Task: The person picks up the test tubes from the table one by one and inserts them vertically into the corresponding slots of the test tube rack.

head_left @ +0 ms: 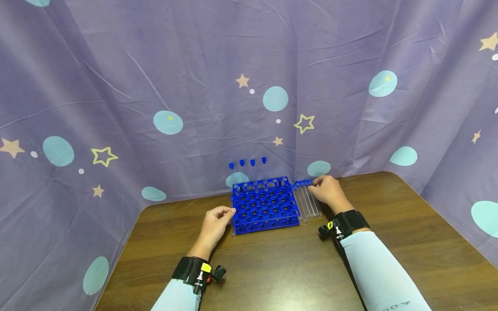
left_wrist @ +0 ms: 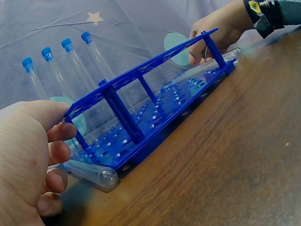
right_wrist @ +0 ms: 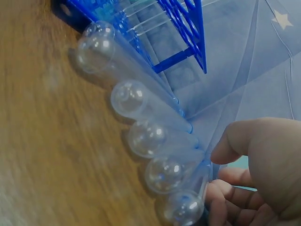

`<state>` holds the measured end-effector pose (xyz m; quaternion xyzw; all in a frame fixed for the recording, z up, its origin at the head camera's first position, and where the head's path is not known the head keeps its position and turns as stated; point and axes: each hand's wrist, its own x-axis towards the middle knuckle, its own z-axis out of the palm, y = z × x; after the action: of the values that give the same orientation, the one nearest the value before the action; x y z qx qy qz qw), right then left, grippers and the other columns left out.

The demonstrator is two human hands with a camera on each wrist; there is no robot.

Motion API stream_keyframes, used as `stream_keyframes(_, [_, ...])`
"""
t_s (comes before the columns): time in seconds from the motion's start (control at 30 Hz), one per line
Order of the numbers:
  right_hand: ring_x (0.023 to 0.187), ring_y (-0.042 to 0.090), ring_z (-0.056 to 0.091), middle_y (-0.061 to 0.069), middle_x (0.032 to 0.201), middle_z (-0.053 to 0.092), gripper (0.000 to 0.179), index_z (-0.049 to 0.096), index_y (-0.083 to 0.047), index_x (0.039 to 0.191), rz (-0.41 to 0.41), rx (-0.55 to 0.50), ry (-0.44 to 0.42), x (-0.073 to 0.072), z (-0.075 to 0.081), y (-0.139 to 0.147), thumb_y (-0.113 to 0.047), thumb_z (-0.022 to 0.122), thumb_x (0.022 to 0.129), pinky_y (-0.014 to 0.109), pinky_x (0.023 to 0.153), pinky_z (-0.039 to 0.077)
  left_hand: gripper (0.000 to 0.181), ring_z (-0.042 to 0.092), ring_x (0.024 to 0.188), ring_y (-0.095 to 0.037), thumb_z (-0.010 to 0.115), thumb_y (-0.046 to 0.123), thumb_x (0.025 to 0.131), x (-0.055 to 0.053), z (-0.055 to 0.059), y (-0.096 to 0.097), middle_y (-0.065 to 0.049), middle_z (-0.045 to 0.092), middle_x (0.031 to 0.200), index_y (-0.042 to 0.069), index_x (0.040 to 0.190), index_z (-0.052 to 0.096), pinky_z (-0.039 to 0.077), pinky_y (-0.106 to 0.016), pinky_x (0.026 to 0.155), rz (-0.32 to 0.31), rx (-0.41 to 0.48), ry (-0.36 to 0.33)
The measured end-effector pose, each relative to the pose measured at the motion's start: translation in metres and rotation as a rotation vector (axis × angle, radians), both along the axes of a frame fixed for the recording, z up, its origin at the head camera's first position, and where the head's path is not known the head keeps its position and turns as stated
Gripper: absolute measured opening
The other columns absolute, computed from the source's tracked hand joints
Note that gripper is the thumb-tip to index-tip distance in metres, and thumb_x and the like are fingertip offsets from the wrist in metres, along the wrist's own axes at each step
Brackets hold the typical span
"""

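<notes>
A blue test tube rack [head_left: 264,204] stands on the table, with several blue-capped test tubes [head_left: 253,163] upright in its back row. My left hand [head_left: 214,224] pinches the rack's upper plate at its left end, thumb on top. Below those fingers, one clear test tube [left_wrist: 96,174] lies along the rack's left side. Several more capped tubes [head_left: 307,201] lie side by side to the right of the rack, rounded ends toward me. At their capped ends, my right hand [head_left: 328,190] has its thumb and curled fingers around the end of the outermost tube [right_wrist: 186,207].
The wooden table [head_left: 280,268] stretches in front of the rack and to both sides. A purple curtain [head_left: 218,108] with stars and teal dots hangs right behind the table's back edge, close to the rack and tubes.
</notes>
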<state>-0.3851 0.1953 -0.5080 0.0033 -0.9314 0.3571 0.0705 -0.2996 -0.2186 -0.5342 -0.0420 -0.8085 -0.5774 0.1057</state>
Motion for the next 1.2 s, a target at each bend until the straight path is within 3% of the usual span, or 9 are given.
stream_keyframes(0.37, [0.107,0.041,0.075,0.022,0.117,0.08,0.037,0.077,-0.001,0.113,0.012,0.038,-0.046,0.0011,0.0007,0.0018,-0.036,0.076,0.1,0.057,0.097,0.061,0.017,0.058,0.069,-0.008,0.083,0.016,0.105,0.0006,0.0016,0.0015,0.004,0.062,0.073,-0.001,0.102,0.086,0.047,-0.023,0.067,0.006,0.012,0.005])
stream_keyframes(0.73, [0.096,0.035,0.072,0.017,0.103,0.077,0.028,0.073,-0.005,0.101,0.024,0.059,-0.029,-0.0002,-0.0008,0.0017,-0.031,0.079,0.095,0.054,0.093,0.06,0.017,0.056,0.068,-0.008,0.083,0.016,0.104,0.001,0.0009,0.0006,0.006,0.059,0.071,-0.001,0.102,0.086,0.046,-0.023,0.066,0.006,0.006,0.001])
stream_keyframes(1.2, [0.101,0.036,0.074,0.019,0.111,0.079,0.031,0.076,-0.002,0.108,0.048,0.05,-0.064,-0.0005,-0.0003,0.0035,-0.033,0.078,0.1,0.054,0.095,0.061,0.017,0.055,0.067,-0.008,0.084,0.015,0.103,0.002,0.0007,0.0022,0.005,0.059,0.073,-0.002,0.103,0.085,0.045,-0.023,0.066,0.019,0.009,-0.003])
